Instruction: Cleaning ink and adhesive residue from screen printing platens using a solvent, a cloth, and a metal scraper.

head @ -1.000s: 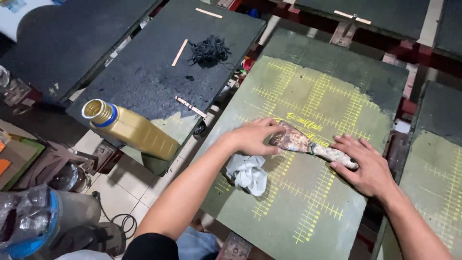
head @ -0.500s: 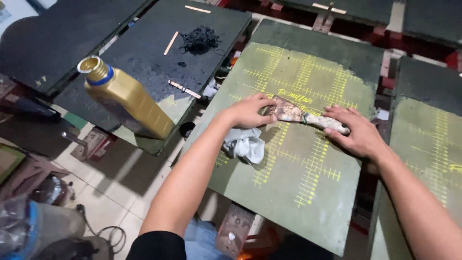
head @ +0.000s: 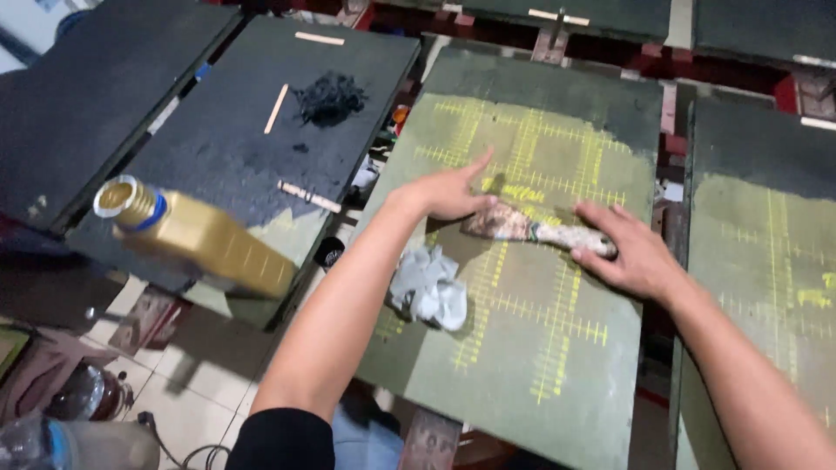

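Note:
A dirty scraper with a pale handle [head: 533,230] lies on a green board marked with yellow grid lines [head: 557,365]. My right hand [head: 631,252] rests on the handle end and holds it down. My left hand [head: 453,190] lies flat over the blade end, fingers spread and pressing. A crumpled grey-white rag [head: 428,287] sits on the board just below my left forearm, touching neither hand.
A gold bottle with a blue neck ring [head: 196,235] stands on the dark board [head: 218,148] at the left, with a black clump [head: 329,96] and thin wooden sticks [head: 276,108]. More green boards lie right [head: 766,261]. Plastic bottles [head: 78,435] stand on the tiled floor.
The view has shifted, so the boards sit differently in frame. My left hand has opened flatter over the scraper's blade. The rag and gold bottle stay put on their boards.

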